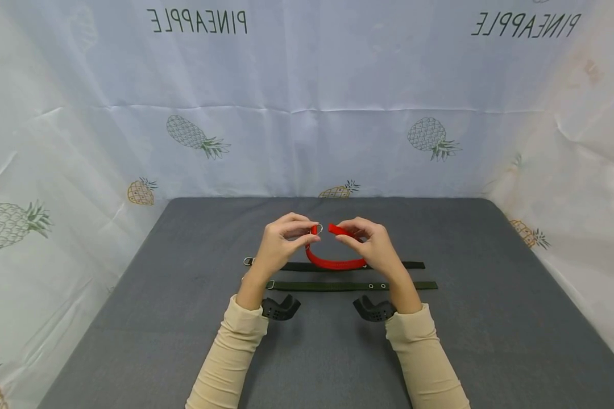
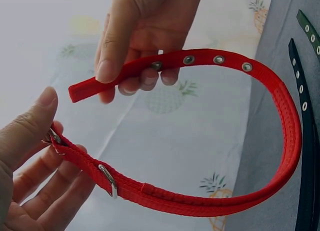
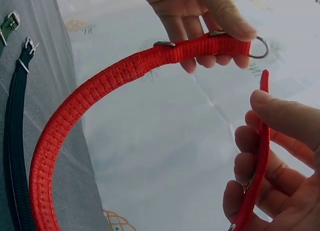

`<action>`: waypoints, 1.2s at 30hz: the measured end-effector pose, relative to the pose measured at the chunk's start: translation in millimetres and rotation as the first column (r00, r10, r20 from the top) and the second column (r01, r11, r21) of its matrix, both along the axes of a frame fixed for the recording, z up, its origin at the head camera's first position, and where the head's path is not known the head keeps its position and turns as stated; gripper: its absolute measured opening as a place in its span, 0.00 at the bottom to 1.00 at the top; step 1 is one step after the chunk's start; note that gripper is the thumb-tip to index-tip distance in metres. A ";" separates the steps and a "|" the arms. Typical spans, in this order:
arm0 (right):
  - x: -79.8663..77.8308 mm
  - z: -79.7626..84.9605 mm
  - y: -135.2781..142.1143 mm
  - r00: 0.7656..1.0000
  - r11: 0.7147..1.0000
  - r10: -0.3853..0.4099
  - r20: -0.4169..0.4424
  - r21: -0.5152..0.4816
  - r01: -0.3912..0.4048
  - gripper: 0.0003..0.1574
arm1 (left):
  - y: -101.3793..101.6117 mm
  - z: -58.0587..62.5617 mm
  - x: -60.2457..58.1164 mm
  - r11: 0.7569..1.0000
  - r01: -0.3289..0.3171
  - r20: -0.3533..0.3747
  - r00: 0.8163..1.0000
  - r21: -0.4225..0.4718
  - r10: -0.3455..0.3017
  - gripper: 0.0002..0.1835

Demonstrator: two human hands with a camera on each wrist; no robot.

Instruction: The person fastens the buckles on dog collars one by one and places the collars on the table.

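A red collar (image 1: pixel 335 264) with metal eyelets hangs in a loop between both hands, above the table. My left hand (image 1: pixel 285 241) pinches its buckle end; a metal D-ring (image 3: pixel 261 47) sticks out past the thumb, and a rectangular metal loop (image 2: pixel 108 181) sits farther along the strap. My right hand (image 1: pixel 369 241) pinches the eyelet end between thumb and fingers, with the red tip (image 2: pixel 80 90) pointing towards the left hand. A small gap separates the two ends. The buckle is partly hidden by the left fingers.
Behind the hands, a dark collar (image 1: pixel 413 265) lies straight across the grey table (image 1: pixel 184 341). Nearer to me lies a green collar (image 1: pixel 332 287), parallel to it. A pineapple-print curtain (image 1: pixel 307 153) hangs behind and at both sides of the table.
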State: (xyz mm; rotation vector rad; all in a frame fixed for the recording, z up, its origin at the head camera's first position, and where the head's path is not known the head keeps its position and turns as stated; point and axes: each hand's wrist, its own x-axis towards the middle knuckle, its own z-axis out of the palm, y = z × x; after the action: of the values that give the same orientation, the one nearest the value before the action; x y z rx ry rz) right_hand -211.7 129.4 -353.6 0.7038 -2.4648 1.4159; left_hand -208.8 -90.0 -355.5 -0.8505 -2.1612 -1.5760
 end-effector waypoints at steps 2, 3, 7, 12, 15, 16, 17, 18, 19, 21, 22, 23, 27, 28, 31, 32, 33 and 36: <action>1.1 0.2 -1.0 1.000 1.000 0.007 -0.009 0.000 -0.007 0.12 | 0.1 0.0 -0.1 1.000 0.000 0.000 1.000 -0.013 0.000 0.14; 1.7 0.4 -1.8 1.000 1.000 0.011 -0.010 -0.003 -0.011 0.12 | 0.1 -0.2 -0.5 1.000 -0.002 -0.001 1.000 -0.017 0.002 0.14; 2.8 0.3 -5.1 0.999 0.999 0.030 -0.013 -0.019 -0.031 0.11 | -0.4 -0.2 -0.6 1.000 -0.001 -0.005 1.000 -0.030 0.001 0.14; 3.1 -0.3 -8.9 0.998 0.998 0.051 -0.025 -0.033 -0.052 0.11 | -0.7 0.3 -0.5 0.999 0.007 -0.007 1.000 -0.042 -0.007 0.15; 2.9 -1.0 -10.0 0.998 0.998 0.058 -0.025 -0.032 -0.059 0.11 | -0.7 0.2 -0.4 0.999 0.009 0.001 1.000 -0.049 -0.009 0.15; 2.9 -1.3 -10.0 0.998 0.998 0.060 -0.022 -0.032 -0.061 0.11 | -0.7 0.0 -0.4 0.999 0.009 0.004 1.000 -0.051 -0.009 0.14; 2.9 -1.5 -10.1 0.998 0.998 0.061 -0.019 -0.032 -0.061 0.12 | -0.7 -0.4 -0.4 0.998 0.008 0.003 1.000 -0.055 -0.007 0.14; 3.0 -1.6 -10.2 0.998 0.998 0.061 -0.016 -0.032 -0.062 0.12 | -0.6 -0.6 -0.3 0.998 0.007 0.004 1.000 -0.056 -0.007 0.14; 3.0 -1.8 -10.3 0.998 0.998 0.061 -0.014 -0.031 -0.062 0.12 | -0.4 -0.8 -0.2 0.998 0.008 0.005 1.000 -0.056 -0.007 0.14; 3.3 -1.9 -10.4 0.998 0.998 0.062 -0.011 -0.032 -0.063 0.12 | -0.1 -1.0 0.2 0.998 0.008 0.005 1.000 -0.058 -0.008 0.15; 3.5 -1.8 -10.5 0.998 0.998 0.062 -0.009 -0.033 -0.062 0.11 | 0.1 -1.1 0.5 0.998 0.010 0.004 1.000 -0.058 -0.010 0.15; 3.7 -1.6 -10.7 0.998 0.998 0.062 -0.008 -0.033 -0.062 0.11 | 0.2 -1.2 0.7 0.998 0.013 0.003 1.000 -0.058 -0.013 0.15; 4.1 -1.4 -11.1 0.998 0.997 0.065 -0.002 -0.040 -0.065 0.11 | 0.5 -0.9 1.5 0.998 0.018 0.002 1.000 -0.058 -0.018 0.15; 4.0 -1.7 -11.1 0.998 0.997 0.067 0.000 -0.040 -0.067 0.11 | 0.5 -0.9 1.4 0.998 0.019 0.002 1.000 -0.059 -0.019 0.15; 3.9 -2.2 -11.0 0.997 0.997 0.071 0.010 -0.038 -0.071 0.11 | 0.5 -0.3 1.4 0.998 0.018 0.010 1.000 -0.067 -0.018 0.14; 3.8 -2.5 -10.9 0.997 0.997 0.072 0.013 -0.035 -0.071 0.11 | 0.5 -0.3 1.4 0.997 0.019 0.014 1.000 -0.071 -0.018 0.14; 3.8 -2.8 -10.8 0.997 0.997 0.072 0.016 -0.031 -0.072 0.11 | 0.5 -0.3 1.3 0.997 0.019 0.017 1.000 -0.075 -0.018 0.14; 3.6 -3.1 -10.8 0.997 0.997 0.073 0.026 -0.020 -0.073 0.11 | 0.0 -0.1 1.7 0.996 0.019 0.024 1.000 -0.086 -0.017 0.14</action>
State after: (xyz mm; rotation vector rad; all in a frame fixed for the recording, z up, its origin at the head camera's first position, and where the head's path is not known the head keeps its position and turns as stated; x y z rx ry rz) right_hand -208.1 118.6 -356.7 0.7836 -2.4657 1.4824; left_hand -207.1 -90.0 -355.7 -0.8843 -2.2583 -1.5182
